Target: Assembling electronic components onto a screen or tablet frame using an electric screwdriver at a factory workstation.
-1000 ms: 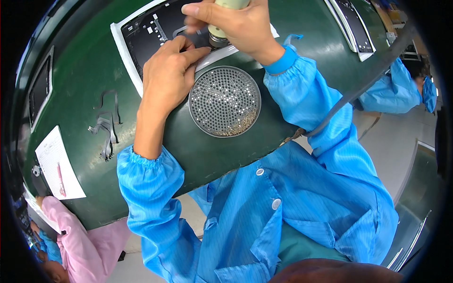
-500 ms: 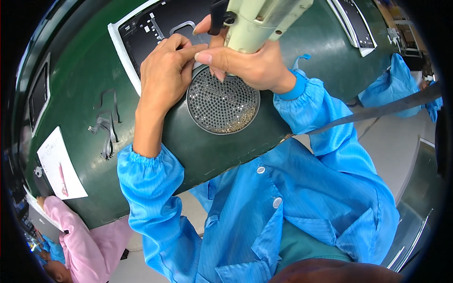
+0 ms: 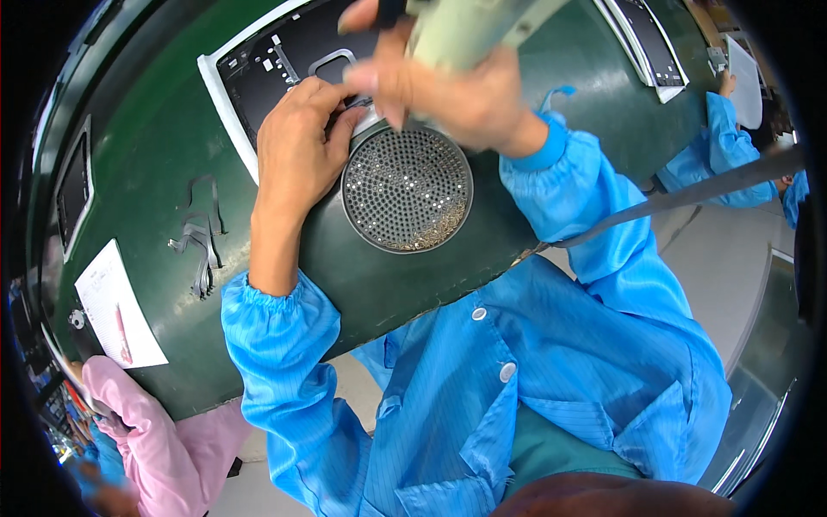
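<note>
A round grey perforated tray (image 3: 379,172) holds many small brass-coloured screws (image 3: 441,226) along its lower right side. Just left of its upper rim, my left hand (image 3: 297,138) rests on the near edge of a black laptop panel (image 3: 258,82) with a pale border. Its thumb and forefinger are bent together; what they pinch is too small to name. Above the tray, my right hand (image 3: 474,103), smeared by motion, is wrapped round a pale green electric screwdriver (image 3: 461,34). The tool's upper end leaves the picture, and its tip is hidden.
Dark flat cables (image 3: 202,250) lie on the green table (image 3: 379,297) at left, beside paper with a red pen (image 3: 122,332). More panels stand at far left (image 3: 73,194) and upper right (image 3: 642,39). Co-workers in pink (image 3: 129,396) and blue (image 3: 732,146) are nearby.
My right hand and the screwdriver have shifted slightly up and left, now blurred. My left thumb has moved away from the right hand. At right, a co-worker's arm with a whitish sheet has appeared.
</note>
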Tool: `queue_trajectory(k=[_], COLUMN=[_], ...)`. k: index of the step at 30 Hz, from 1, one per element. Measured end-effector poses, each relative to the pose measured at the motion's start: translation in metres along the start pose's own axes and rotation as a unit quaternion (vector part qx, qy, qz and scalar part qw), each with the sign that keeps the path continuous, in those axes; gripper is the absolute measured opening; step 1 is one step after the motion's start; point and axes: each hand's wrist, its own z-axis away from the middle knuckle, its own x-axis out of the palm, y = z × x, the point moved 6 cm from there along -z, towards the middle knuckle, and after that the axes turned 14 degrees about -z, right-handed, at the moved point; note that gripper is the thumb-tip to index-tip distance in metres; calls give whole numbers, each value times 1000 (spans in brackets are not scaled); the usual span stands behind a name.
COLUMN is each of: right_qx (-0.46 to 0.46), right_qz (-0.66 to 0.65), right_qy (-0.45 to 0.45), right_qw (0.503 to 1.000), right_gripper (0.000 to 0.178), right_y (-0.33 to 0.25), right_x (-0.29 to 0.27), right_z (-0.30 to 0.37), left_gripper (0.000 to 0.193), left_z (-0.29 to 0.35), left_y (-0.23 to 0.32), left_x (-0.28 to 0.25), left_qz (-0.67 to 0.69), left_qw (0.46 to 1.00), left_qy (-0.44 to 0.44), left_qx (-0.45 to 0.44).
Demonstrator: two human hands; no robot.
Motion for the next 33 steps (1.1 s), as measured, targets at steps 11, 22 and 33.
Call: queue_trajectory(k=[11, 22, 33], right_qx=[88, 93, 15], right_qz=[-81, -106, -19], right_qy=[70, 54, 60], right_qw=[990, 989, 998], right_gripper=[30, 31, 40], right_y=[48, 68, 60], right_x=[-8, -11, -5], right_z=[-30, -29, -18], left_gripper=[19, 18, 15], left_z=[1, -2, 1], left_y=[-6, -11, -12], left_x=[2, 8, 11], left_qz=[17, 31, 45], left_qw=[999, 998, 998], left_qy=[-1, 10, 26], left_qx=[-47, -45, -39])
